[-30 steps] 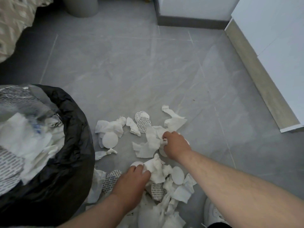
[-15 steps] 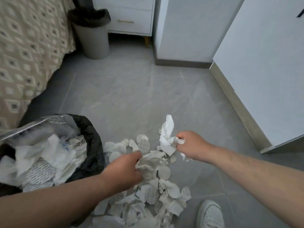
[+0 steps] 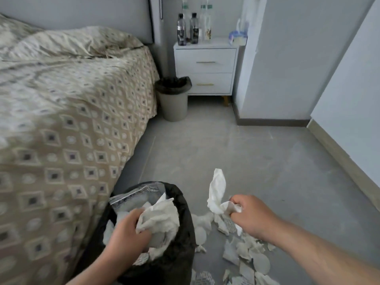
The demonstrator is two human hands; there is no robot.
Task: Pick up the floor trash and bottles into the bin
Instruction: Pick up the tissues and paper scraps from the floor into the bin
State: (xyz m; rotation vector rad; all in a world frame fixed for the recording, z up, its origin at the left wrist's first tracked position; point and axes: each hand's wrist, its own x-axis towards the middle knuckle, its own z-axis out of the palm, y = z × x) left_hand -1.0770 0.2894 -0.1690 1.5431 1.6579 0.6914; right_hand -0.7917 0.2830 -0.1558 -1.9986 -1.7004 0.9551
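Two hands are working. The left hand (image 3: 127, 233) is hovering over the bin's (image 3: 183, 249) mouth, its fingers (image 3: 145, 236) curling round a crumpled white wad (image 3: 162, 219). It should be releasing low, inside the rim, so nothing is spilling. The right hand (image 3: 255, 217) is pinching a limp white tissue (image 3: 217, 188) just beside the bin. Torn white scraps (image 3: 261, 262) are lying on the floor (image 3: 246, 151) along the bin's right side.

Soft crumpled white paper tissue (image 3: 158, 219) sits low centre above the glossy black plastic bin liner (image 3: 181, 254); smooth matt grey floor tiles (image 3: 246, 157); patterned beige cloth bedspread (image 3: 61, 120) at left.
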